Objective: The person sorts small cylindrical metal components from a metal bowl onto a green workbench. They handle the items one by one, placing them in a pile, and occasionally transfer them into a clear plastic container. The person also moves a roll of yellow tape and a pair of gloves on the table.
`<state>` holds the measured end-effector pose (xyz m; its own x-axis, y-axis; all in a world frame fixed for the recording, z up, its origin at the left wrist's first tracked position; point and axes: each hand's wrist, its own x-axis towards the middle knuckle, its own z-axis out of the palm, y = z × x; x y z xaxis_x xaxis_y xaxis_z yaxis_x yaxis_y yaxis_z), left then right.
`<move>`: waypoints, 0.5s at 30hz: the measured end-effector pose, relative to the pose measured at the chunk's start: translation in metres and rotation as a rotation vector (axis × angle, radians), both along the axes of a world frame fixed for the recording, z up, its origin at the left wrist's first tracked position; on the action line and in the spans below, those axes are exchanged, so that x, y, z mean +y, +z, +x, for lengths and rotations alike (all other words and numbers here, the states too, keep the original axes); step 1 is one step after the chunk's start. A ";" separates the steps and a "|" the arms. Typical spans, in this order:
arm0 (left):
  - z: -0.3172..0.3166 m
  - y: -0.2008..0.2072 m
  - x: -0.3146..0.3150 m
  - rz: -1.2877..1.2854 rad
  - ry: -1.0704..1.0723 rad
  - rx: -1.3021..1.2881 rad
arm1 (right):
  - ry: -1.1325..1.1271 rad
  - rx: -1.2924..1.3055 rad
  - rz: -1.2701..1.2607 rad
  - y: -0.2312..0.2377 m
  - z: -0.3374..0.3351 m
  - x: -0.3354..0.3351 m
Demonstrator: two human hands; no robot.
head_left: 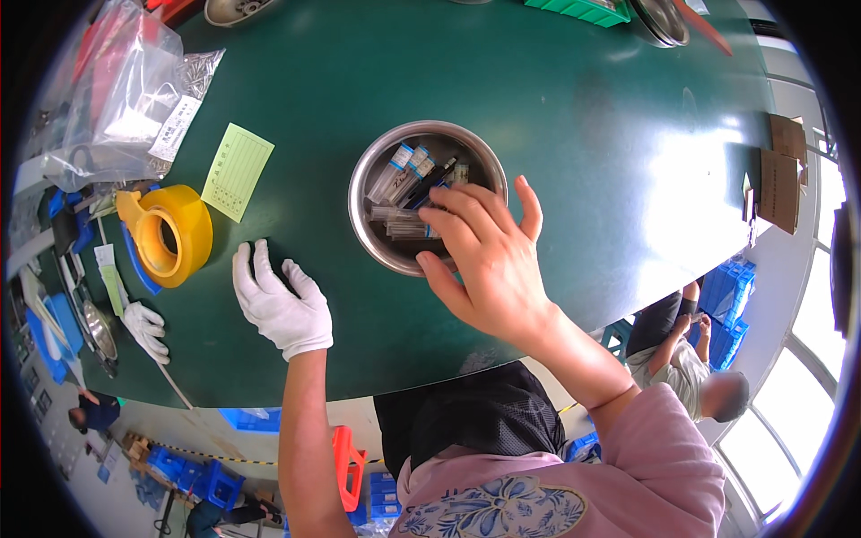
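A round steel bowl (pixel 366 240) stands on the green table in front of me. In it lie several small clear tubes (pixel 391 183), some with blue-and-white ends, and a slim black item (pixel 421 190) like a pen. Over the bowl's right side reaches my bare right hand (pixel 489 247), fingers apart and bent down toward the contents; I see nothing held, though the fingertips partly cover what lies below. My left hand (pixel 282 305), in a white glove, rests on the table left of the bowl with its fingers spread and nothing in them.
Left of my gloved hand are a yellow tape roll (pixel 184 235), a pale green paper slip (pixel 237 172), a loose white glove (pixel 143 330) and clear plastic bags (pixel 117 108). A green bin (pixel 583 9) and steel dishes (pixel 659 22) sit at the far edge. Another person (pixel 682 359) sits at right.
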<state>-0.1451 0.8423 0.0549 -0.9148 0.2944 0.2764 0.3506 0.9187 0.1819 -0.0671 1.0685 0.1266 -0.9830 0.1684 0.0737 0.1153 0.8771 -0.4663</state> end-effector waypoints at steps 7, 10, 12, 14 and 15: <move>0.000 0.001 0.005 -0.004 -0.007 0.005 | 0.021 0.010 0.059 -0.004 -0.023 0.004; 0.001 0.001 0.004 0.000 -0.012 0.008 | 0.020 -0.012 0.049 -0.001 -0.018 0.005; 0.001 0.002 0.003 -0.003 -0.011 0.018 | 0.004 0.008 0.033 0.006 -0.013 0.008; 0.002 0.005 0.004 0.012 -0.011 0.019 | -0.071 0.062 -0.024 0.012 0.004 0.007; 0.001 0.007 0.004 0.008 -0.008 0.012 | -0.089 0.085 -0.051 0.013 0.014 0.007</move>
